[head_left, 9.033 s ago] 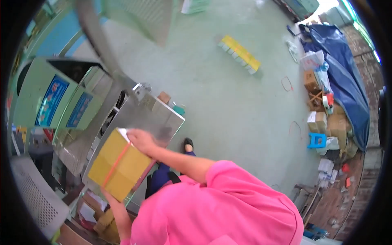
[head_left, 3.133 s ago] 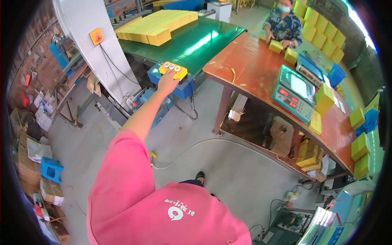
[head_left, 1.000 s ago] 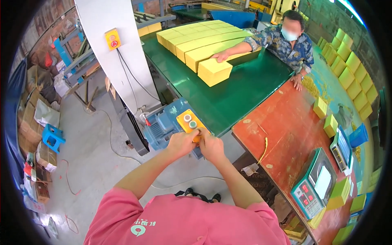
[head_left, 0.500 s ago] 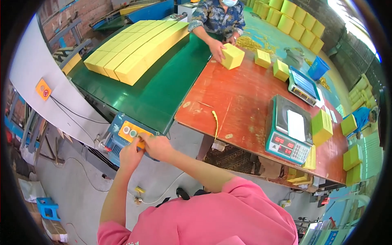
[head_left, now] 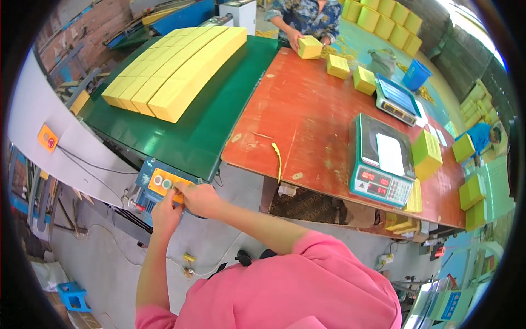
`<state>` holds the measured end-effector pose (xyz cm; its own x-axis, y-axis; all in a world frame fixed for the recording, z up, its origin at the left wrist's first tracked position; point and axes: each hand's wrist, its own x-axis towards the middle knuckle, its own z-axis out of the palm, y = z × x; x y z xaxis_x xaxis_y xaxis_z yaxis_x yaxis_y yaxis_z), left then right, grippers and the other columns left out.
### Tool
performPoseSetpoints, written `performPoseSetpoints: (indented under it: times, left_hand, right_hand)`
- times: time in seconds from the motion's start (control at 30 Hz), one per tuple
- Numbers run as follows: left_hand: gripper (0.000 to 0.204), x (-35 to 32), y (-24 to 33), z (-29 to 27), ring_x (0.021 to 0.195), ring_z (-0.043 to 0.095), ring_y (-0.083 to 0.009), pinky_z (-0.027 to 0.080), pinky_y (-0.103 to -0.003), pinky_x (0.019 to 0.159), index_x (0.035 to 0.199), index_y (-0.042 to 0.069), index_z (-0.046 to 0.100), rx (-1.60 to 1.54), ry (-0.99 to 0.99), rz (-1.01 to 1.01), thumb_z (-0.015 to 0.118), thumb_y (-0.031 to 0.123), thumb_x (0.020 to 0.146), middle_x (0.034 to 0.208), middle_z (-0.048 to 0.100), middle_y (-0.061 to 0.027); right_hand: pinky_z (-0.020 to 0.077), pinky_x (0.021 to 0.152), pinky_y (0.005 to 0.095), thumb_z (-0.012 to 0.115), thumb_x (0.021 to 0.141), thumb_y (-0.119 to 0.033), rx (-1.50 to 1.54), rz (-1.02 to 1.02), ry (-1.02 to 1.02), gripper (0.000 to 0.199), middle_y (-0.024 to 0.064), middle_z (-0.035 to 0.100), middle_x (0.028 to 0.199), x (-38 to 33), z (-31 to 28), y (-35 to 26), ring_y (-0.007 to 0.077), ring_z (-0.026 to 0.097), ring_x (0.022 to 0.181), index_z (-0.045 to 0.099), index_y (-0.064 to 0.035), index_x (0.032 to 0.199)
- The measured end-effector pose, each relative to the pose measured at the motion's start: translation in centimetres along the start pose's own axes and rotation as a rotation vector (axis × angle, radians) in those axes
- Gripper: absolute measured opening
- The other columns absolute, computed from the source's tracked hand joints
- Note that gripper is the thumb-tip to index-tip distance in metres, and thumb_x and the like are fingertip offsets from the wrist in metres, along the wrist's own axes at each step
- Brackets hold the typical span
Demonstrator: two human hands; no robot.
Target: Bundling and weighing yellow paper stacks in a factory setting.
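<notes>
Both my hands are at the near right end of an orange push-button control box point(head_left: 163, 182), fixed on a blue housing below the green belt. My left hand point(head_left: 167, 213) comes from below, its fingers pinched at the box's edge. Bent over the same end, the fingers of my right hand point(head_left: 200, 200) are closed and touch the left fingertips. What lies between the fingers is hidden. A pale and a green button show beside them. Long yellow blocks point(head_left: 192, 74) lie side by side on the green belt point(head_left: 208, 118).
A person across the red table point(head_left: 307, 126) holds a yellow block point(head_left: 310, 48). More yellow blocks point(head_left: 364, 80) and two scales point(head_left: 383, 164) stand on the table. A yellow strip point(head_left: 277, 159) lies near its front edge. Left is a white panel with an orange switch point(head_left: 47, 137).
The view has shifted slightly. The other person has drawn the yellow block back toward their body and somewhat to the right. My hands stay at the control box.
</notes>
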<state>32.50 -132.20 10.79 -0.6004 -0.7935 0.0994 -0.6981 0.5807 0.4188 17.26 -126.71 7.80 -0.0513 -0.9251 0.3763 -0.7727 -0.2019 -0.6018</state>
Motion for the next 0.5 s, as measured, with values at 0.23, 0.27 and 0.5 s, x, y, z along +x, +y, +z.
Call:
performPoseSetpoints:
  times: [0.23,0.27,0.5]
  left_hand:
    - [0.038,0.19,-0.13,0.38,0.059,0.060,-0.0322,0.044,-0.044,0.054,0.109,0.015,0.059,0.011,0.037,0.026,0.073,0.020,0.075,0.060,0.058,-0.0106]
    - [0.038,0.02,-0.38,0.46,0.059,0.060,-0.0322,0.044,-0.044,0.054,0.109,0.015,0.059,0.020,0.054,0.004,0.073,0.020,0.075,0.060,0.058,-0.0106]
    - [0.039,-0.54,-0.27,-0.14,0.071,0.065,-0.0346,0.049,-0.047,0.061,0.110,0.016,0.057,0.024,-0.012,-0.009,0.073,0.025,0.077,0.073,0.066,-0.0119]
  right_hand:
    - [0.0513,0.060,0.0463,0.065,0.079,-0.020,-0.032,0.028,-0.062,0.046,0.0141,0.069,0.079,0.13,0.01,-0.19,0.0336,0.068,0.071,0.051,-0.0093,0.122]
    - [0.0514,0.060,0.0464,0.065,0.080,-0.019,-0.049,0.063,-0.080,0.046,0.0141,0.069,0.081,0.08,0.03,-0.27,0.0336,0.068,0.072,0.051,-0.0097,0.122]
    - [0.0518,0.061,0.0467,0.062,0.082,-0.018,-0.016,0.084,-0.099,0.042,0.0147,0.069,0.089,0.01,0.29,-0.52,0.0340,0.068,0.076,0.051,-0.0124,0.122]
